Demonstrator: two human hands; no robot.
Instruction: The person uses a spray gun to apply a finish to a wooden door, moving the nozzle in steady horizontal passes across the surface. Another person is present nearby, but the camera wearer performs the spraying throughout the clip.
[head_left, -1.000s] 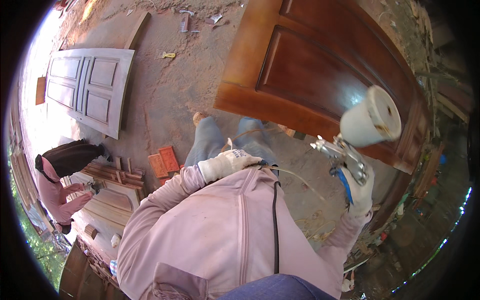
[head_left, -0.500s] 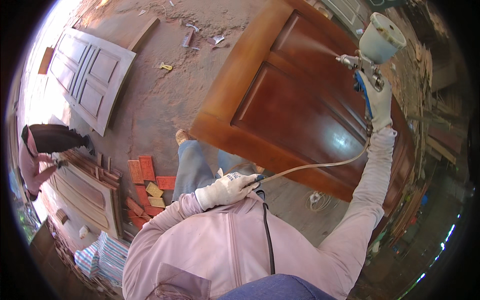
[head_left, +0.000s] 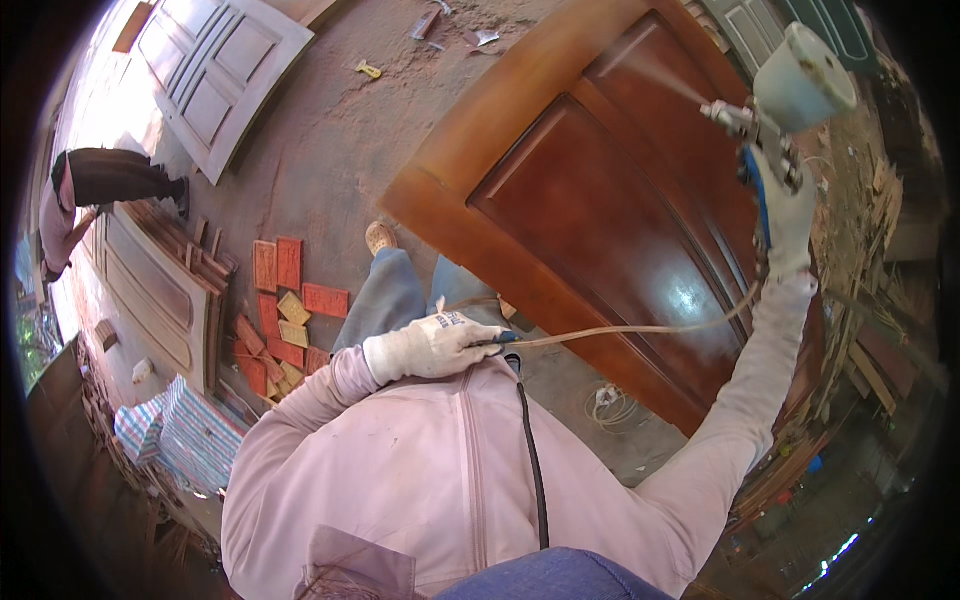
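Note:
In my gloved right hand (head_left: pixel 787 215) is a metal spray gun (head_left: pixel 742 121), topped by a whitish paint cup (head_left: pixel 803 80). A pale mist leaves its nozzle towards the upper left, over a recessed panel of the reddish-brown wooden door (head_left: pixel 590 215). Glossy light reflects from the door's surface; its near-left corner is a lighter orange-brown. My gloved left hand (head_left: pixel 430 348), close to my body, is closed around a thin hose (head_left: pixel 625 330). The hose runs across to the spray gun, sagging slightly over the door's near edge.
A grey panelled door (head_left: pixel 222 75) lies far left. Another person (head_left: pixel 75 215) stands beside stacked door panels (head_left: pixel 155 295). Red and yellow blocks (head_left: pixel 290 335) lie left of my legs, near a striped sheet (head_left: pixel 190 435). A coiled cord (head_left: pixel 610 406) rests on the ground; wood scraps (head_left: pixel 860 270) lie right.
The whole view has shifted, so the surroundings sit differently in the picture. The spray gun is still over the upper panel and still spraying; my left hand keeps its hold on the hose.

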